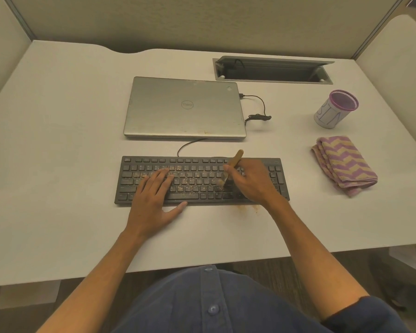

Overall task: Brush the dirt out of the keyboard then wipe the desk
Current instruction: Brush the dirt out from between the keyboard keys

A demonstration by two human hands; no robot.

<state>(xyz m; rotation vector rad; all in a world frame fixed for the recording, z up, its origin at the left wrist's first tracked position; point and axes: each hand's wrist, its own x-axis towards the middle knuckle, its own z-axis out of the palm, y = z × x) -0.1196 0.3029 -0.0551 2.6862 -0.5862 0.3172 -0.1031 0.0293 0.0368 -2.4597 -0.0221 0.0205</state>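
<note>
A black keyboard [195,164] lies on the white desk [58,140], with brown dirt scattered over its middle keys. My left hand [154,198] rests flat on the keyboard's left half, fingers straight, thumb at the front edge. My right hand [252,181] grips a small brush with a wooden handle [235,158], its bristles down on the keys right of centre. A little brown dirt [247,207] lies on the desk just in front of the keyboard. A folded purple and tan cloth [344,164] lies to the right.
A closed silver laptop [185,108] sits behind the keyboard with a black cable [257,111] at its right side. A purple-rimmed mesh cup [335,109] stands at the right. An open cable tray [271,70] is set into the desk at the back. Partition walls surround the desk.
</note>
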